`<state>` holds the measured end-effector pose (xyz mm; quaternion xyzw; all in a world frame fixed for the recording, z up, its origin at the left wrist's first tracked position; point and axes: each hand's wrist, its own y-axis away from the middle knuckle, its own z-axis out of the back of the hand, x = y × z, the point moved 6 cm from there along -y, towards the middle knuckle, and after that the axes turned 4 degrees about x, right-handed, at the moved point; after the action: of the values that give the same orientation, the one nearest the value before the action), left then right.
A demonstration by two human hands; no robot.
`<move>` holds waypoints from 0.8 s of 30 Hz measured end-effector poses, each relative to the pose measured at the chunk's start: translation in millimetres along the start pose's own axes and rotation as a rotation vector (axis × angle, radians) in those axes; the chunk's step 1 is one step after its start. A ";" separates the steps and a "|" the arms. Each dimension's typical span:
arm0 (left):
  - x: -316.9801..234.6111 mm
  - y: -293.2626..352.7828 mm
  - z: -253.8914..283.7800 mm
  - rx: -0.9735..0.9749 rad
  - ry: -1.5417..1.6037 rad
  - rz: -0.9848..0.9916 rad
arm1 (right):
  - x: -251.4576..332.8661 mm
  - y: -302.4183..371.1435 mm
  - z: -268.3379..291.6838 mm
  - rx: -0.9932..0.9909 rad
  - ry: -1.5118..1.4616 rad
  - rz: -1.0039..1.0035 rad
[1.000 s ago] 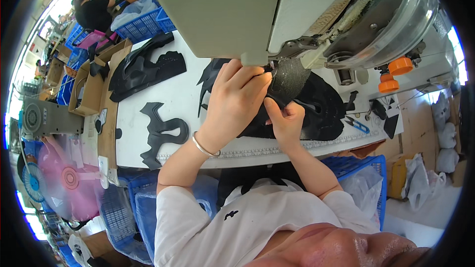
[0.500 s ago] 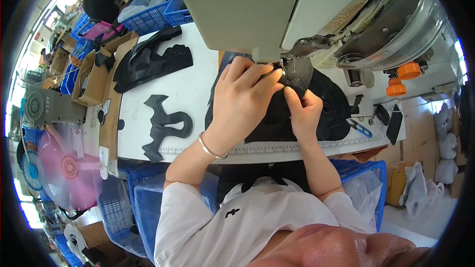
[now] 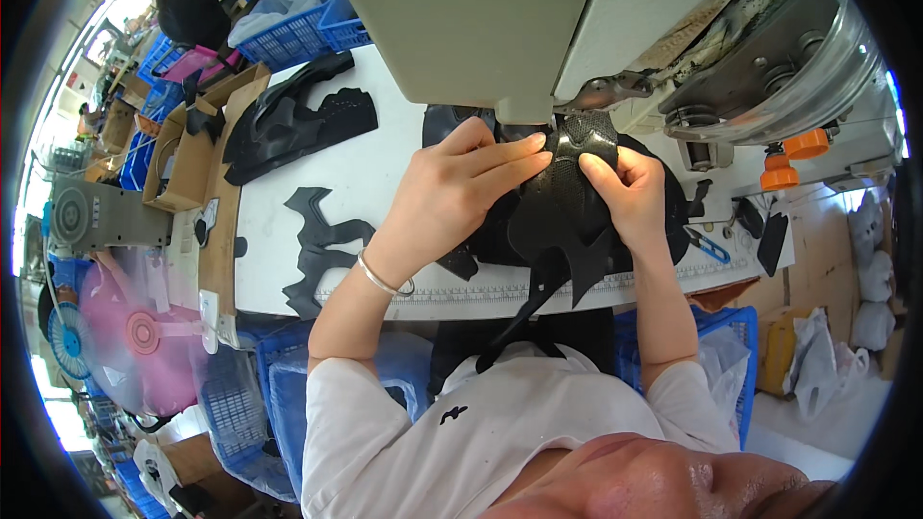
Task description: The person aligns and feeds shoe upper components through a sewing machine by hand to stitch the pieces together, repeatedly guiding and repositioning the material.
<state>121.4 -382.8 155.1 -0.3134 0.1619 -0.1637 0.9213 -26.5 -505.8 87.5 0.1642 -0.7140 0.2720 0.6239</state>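
Note:
A black shoe upper piece (image 3: 560, 216) with a shiny mesh-like section lies under the head of a sewing machine (image 3: 466, 29). Its pointed flap and a narrow strap reach over the table's front edge. My left hand (image 3: 452, 187) presses its fingertips on the piece close to the needle area, fingers nearly straight. On the other side my right hand (image 3: 630, 197) pinches the mesh section, thumb on top. The needle itself is hidden behind the machine head and my fingers. Beneath lie more black parts, partly covered.
Left on the white table (image 3: 404, 269) lie a black cut piece (image 3: 317, 245) and stacked black uppers (image 3: 298, 125). Blue thread snips (image 3: 709, 245) and a black phone-like slab (image 3: 772, 244) are at right. A ruler strip (image 3: 461, 295) follows the front edge; blue crates (image 3: 231, 413) stand below.
The upper piece has turned, and its flap and strap now point toward me over the front edge. My right hand has moved right; my left hand has shifted slightly left with straighter fingers.

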 end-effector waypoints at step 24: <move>-17.8 14.3 -13.3 -0.047 -0.028 -0.145 | 13.1 42.2 43.5 -0.035 0.294 0.058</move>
<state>103.1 -371.9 139.6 -0.3482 0.1299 -0.2218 0.9015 -87.8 -496.6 89.4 0.0911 -0.6241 0.2985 0.7163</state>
